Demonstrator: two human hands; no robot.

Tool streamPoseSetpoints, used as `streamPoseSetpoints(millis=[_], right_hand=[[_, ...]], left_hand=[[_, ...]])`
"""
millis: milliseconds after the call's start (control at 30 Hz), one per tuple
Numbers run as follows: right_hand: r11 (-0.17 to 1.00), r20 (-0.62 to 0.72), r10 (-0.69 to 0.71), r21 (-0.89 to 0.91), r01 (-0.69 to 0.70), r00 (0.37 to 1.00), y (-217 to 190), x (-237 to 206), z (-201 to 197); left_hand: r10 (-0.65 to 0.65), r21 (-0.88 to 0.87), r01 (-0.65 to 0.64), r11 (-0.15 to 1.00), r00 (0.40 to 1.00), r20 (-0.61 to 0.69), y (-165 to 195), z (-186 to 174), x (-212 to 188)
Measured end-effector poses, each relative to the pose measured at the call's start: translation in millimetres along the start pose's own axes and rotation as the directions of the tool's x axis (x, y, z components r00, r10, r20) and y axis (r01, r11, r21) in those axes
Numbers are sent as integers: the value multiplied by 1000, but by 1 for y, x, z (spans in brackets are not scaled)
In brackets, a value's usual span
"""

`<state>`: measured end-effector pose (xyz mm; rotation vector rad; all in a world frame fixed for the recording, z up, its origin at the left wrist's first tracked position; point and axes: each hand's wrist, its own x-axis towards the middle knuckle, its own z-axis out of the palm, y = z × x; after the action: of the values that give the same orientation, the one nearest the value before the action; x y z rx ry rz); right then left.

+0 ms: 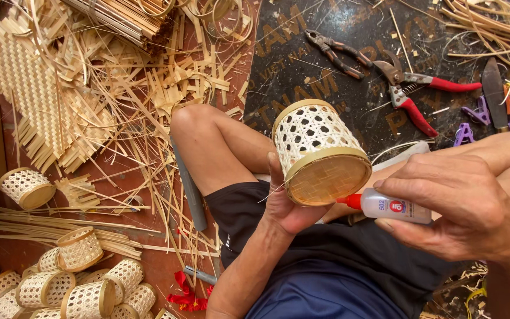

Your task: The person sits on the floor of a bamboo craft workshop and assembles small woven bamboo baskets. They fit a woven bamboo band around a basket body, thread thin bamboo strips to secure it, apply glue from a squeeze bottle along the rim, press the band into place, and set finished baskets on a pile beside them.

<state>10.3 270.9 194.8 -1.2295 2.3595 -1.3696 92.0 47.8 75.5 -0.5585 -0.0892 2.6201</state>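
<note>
Basket-weaving workshop floor, bamboo strips (60,100), finished woven baskets (78,283), pruning shears (420,94)

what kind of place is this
Probably a small bamboo-weaving workshop, worked on the floor. Loose bamboo strips lie about, finished woven baskets pile up nearby, and red-handled shears lie on a mat. The left hand holds a woven basket; the right hand holds a glue bottle.
</note>
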Motion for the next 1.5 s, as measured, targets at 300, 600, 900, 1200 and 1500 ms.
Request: streamPoseSetpoints(millis=[300, 600, 900, 1200, 1500], right_hand=[[996, 113, 63, -62, -56, 992, 14, -3, -12], [968, -432, 109, -161, -195, 895, 39, -24, 21], [920, -449, 1, -351, -177, 893, 47, -13, 48], [863, -416, -53, -476, -168, 908, 38, -4, 51], [940, -470, -98, -333, -73, 877, 38, 6, 51]], left_hand=[[72, -17, -73, 997, 995, -68, -9, 17, 2], [267, -123, -286, 950, 952, -150, -4, 17, 8], [243, -132, -260, 957, 961, -128, -9, 12, 13], [223, -152, -244, 958, 964, -145, -8, 9, 17], [125, -229, -139, 963, 989, -74, -17, 13, 18]])
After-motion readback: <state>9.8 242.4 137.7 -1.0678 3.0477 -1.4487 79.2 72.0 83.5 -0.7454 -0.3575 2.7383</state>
